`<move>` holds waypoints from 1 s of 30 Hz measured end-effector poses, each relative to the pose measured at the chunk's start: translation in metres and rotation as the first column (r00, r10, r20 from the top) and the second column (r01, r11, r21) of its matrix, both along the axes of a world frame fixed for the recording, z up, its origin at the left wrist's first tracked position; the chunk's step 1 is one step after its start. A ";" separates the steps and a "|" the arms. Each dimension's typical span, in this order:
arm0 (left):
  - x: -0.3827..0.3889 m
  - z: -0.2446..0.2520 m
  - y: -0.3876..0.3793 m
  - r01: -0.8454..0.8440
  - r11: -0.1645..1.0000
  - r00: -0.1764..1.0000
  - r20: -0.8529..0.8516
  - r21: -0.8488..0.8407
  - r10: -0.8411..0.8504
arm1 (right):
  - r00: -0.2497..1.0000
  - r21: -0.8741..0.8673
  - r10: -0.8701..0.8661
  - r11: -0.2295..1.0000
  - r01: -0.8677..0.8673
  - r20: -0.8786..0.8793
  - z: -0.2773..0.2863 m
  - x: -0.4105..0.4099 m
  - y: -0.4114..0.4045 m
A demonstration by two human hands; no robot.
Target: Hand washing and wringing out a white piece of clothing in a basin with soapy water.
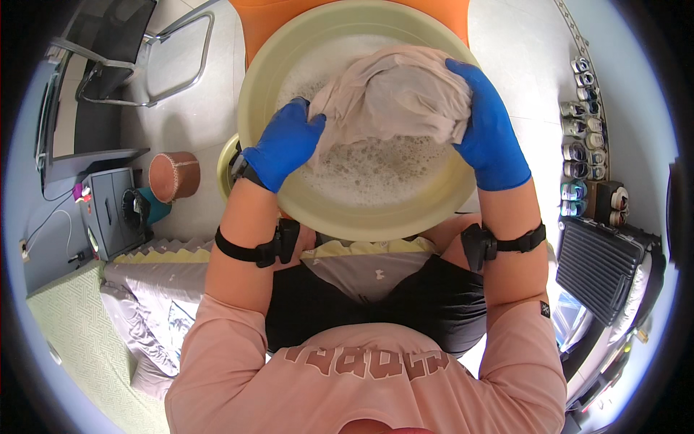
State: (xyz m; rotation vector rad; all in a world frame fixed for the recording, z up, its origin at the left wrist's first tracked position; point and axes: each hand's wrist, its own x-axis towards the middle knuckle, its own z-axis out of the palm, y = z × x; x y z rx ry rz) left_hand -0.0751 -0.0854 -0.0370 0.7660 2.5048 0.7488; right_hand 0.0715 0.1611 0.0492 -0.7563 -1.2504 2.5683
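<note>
A wet, pale pinkish cloth (401, 97) is bunched up above soapy water (374, 173) in a large light-green plastic basin (358, 225). At its left end my left hand (287, 138), in a blue rubber glove, grips a narrow fold. My right hand (488, 125), gloved the same way, holds the cloth's right side near the basin's rim. Foam and bubbles cover the water around the cloth. Which garment or item the cloth is, I cannot tell.
The basin rests on an orange support (260, 21). A second yellow-green container (225, 168) shows partly behind my left wrist. Leftward stand a brown basket (176, 176), a grey cabinet (111, 211) and a metal-framed chair (176, 59). Shoes (583, 125) and a black suitcase (596, 266) line the right side.
</note>
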 end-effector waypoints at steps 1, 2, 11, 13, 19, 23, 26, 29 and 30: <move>0.000 0.002 0.001 0.003 1.000 1.000 -0.001 0.002 -0.003 | 1.000 0.002 -0.003 1.000 0.003 -0.001 -0.008 -0.001 0.007; 0.000 0.006 0.002 -0.041 0.996 0.998 0.054 0.085 0.036 | 0.999 -0.060 0.027 0.998 -0.025 0.035 -0.023 -0.003 0.019; 0.009 0.055 0.010 -0.457 0.829 0.758 0.630 0.323 0.172 | 0.937 0.638 0.331 0.698 -0.325 0.115 -0.052 0.008 0.002; 0.019 0.060 0.010 -0.534 0.753 0.735 0.651 0.385 0.188 | 0.954 0.215 0.298 0.933 -0.289 -0.014 -0.045 0.003 -0.025; 0.041 0.059 0.023 -0.487 0.652 0.813 0.575 0.580 0.096 | 0.954 0.930 0.283 0.315 -0.191 0.100 -0.015 0.006 -0.089; 0.040 0.055 0.024 -0.471 0.660 0.801 0.598 0.585 0.042 | 0.972 0.912 0.234 0.396 -0.110 0.016 -0.035 0.001 -0.084; 0.032 0.051 0.021 -0.525 0.716 0.632 0.774 0.459 -0.033 | 0.958 0.777 0.250 0.572 -0.263 0.140 -0.041 -0.002 -0.066; 0.030 0.042 0.021 -0.421 0.782 0.757 0.653 0.460 0.023 | 0.950 0.661 0.267 0.685 -0.307 0.165 -0.027 -0.002 -0.060; 0.030 0.042 0.021 -0.392 0.796 0.804 0.592 0.461 0.053 | 0.979 0.536 0.189 0.819 -0.203 0.083 -0.020 -0.002 -0.061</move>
